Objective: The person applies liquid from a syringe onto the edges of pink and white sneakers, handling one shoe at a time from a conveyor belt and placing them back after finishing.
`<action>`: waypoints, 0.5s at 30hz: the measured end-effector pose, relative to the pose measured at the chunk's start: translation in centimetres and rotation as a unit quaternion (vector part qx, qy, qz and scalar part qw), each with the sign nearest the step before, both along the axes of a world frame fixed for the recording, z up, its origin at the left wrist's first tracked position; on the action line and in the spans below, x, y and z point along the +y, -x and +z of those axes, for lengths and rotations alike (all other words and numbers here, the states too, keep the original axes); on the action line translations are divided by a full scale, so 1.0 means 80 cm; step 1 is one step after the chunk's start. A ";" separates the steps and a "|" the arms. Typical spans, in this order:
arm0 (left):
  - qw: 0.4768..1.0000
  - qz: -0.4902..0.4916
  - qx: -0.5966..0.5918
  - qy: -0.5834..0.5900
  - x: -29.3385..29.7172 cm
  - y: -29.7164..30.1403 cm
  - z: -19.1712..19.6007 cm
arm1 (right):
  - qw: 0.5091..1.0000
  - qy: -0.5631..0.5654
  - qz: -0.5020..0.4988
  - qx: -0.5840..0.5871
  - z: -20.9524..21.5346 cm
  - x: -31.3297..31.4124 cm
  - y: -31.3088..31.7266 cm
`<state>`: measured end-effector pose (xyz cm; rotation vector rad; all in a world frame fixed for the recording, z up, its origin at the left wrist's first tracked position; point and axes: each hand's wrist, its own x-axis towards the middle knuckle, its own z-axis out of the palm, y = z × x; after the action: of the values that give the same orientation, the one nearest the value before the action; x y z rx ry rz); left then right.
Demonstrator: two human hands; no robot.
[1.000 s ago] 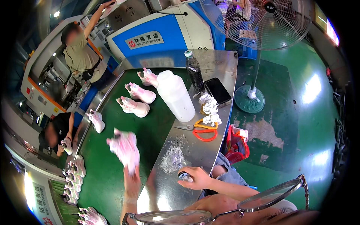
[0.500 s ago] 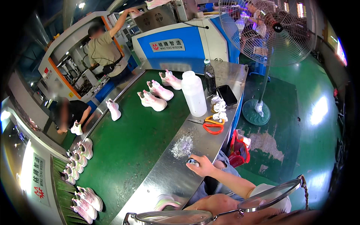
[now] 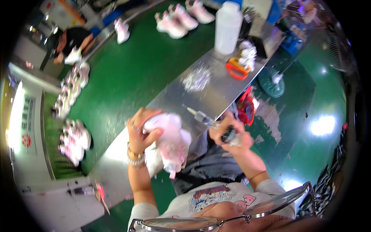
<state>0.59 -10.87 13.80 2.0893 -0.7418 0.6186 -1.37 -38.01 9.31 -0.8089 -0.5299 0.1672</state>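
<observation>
Our left hand (image 3: 141, 133) grips a pink-and-white sneaker (image 3: 172, 133) at the near edge of the steel ledge (image 3: 218, 91); our right hand (image 3: 234, 133) is closed around a blurred, clear-barrelled pointed tool (image 3: 203, 117), apart from the sneaker. We would do well to brace the sneaker firmly, fingers clear of the tip. Beyond lie shredded scraps (image 3: 197, 79), orange-and-red-handled scissors (image 3: 236, 70) and crumpled tissues (image 3: 248, 54); a white plastic bottle (image 3: 228, 29) crowds the far part.

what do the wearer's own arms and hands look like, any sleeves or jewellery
The left hand and right hand are bare, without gloves. The sleeves are short and pale grey. A gold-toned bracelet and a pale beaded bracelet circle the left wrist.
</observation>
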 end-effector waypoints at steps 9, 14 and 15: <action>0.997 -0.051 0.012 0.060 0.003 0.001 -0.010 | 0.996 0.033 0.009 -0.087 0.029 0.039 0.004; 0.996 -0.061 0.028 0.051 -0.003 -0.003 -0.006 | 0.995 0.048 0.070 -0.046 0.031 0.032 0.003; 0.997 -0.061 0.025 0.042 -0.003 -0.004 -0.004 | 0.995 0.065 0.044 -0.055 0.031 0.033 0.002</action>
<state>0.90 -11.14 13.44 1.9590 -0.7945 0.5202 -1.52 -35.34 11.81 -0.9262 -0.6653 0.2419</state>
